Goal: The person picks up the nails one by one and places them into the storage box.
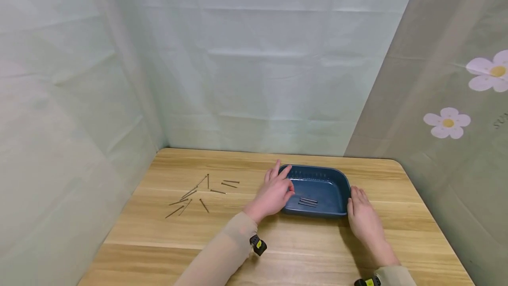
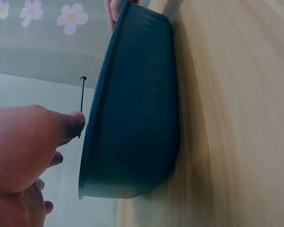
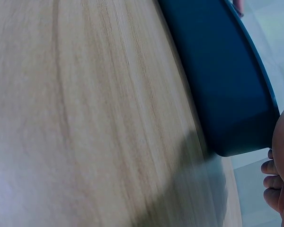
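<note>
A dark blue tray (image 1: 341, 186) sits on the wooden table (image 1: 278, 250); two or three thin nails (image 1: 308, 201) lie inside it. My left hand (image 1: 285, 185) hovers over the tray's left rim. In the left wrist view it pinches one nail (image 2: 81, 101) between thumb and finger, just beside the rim of the tray (image 2: 132, 118). My right hand (image 1: 358, 202) lies with straight fingers on the table against the tray's right side, holding nothing. The right wrist view shows its fingers (image 3: 273, 187) next to the tray's corner (image 3: 227, 94).
Several loose nails (image 1: 198, 193) lie scattered on the table left of the tray. Pale cloth walls (image 1: 254, 78) close in the back and both sides; the right one carries flower prints (image 1: 447, 122). The table's front half is bare wood.
</note>
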`<action>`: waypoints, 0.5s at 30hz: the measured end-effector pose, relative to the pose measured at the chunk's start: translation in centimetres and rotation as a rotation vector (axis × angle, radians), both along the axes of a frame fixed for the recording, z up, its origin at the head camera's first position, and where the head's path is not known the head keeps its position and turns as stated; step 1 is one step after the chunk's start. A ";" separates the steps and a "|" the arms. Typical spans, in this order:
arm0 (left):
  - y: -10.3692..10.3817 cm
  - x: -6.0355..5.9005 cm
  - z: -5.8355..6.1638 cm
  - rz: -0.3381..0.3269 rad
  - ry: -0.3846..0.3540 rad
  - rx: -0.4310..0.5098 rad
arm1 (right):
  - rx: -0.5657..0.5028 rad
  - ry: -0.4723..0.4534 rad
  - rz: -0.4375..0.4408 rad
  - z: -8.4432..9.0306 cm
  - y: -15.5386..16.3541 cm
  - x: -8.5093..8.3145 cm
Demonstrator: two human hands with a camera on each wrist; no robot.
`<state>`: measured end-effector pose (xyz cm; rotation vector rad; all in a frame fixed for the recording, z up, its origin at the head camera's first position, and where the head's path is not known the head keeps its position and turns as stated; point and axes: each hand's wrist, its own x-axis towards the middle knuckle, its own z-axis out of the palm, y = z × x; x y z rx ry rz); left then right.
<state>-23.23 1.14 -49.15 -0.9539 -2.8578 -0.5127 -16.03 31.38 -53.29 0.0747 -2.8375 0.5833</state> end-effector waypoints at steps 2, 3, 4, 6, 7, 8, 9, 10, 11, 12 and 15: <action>0.4 -0.3 -0.2 -0.007 0.006 -0.013 | 0.001 0.000 0.001 0.0 0.0 0.0; 0.6 -0.4 -0.2 -0.012 0.008 -0.018 | 0.001 0.001 0.001 0.0 0.0 0.0; 0.9 -0.6 -0.3 -0.017 0.007 -0.019 | 0.000 0.002 0.002 0.0 0.0 0.0; 1.4 -0.9 -0.4 -0.031 -0.001 -0.017 | 0.001 0.008 0.002 0.1 0.0 0.0; 1.6 -1.0 -0.5 -0.042 -0.007 -0.017 | 0.004 0.011 0.001 0.1 0.0 0.0; 1.9 -1.1 -0.5 -0.052 -0.016 -0.017 | 0.004 0.012 0.001 0.1 0.0 0.0; 2.1 -1.2 -0.6 -0.063 -0.021 -0.022 | 0.005 0.011 0.000 0.1 0.0 0.0; 2.4 -1.3 -0.6 -0.073 -0.028 -0.024 | 0.008 0.011 0.001 0.1 0.0 0.0; 2.6 -1.4 -0.7 -0.082 -0.035 -0.030 | 0.009 0.010 0.001 0.2 0.0 0.0; 2.9 -1.5 -0.8 -0.090 -0.036 -0.039 | 0.010 0.008 0.001 0.2 0.0 0.0; 3.5 -1.8 -0.9 -0.103 -0.041 -0.072 | 0.010 -0.003 0.003 0.3 -0.1 0.1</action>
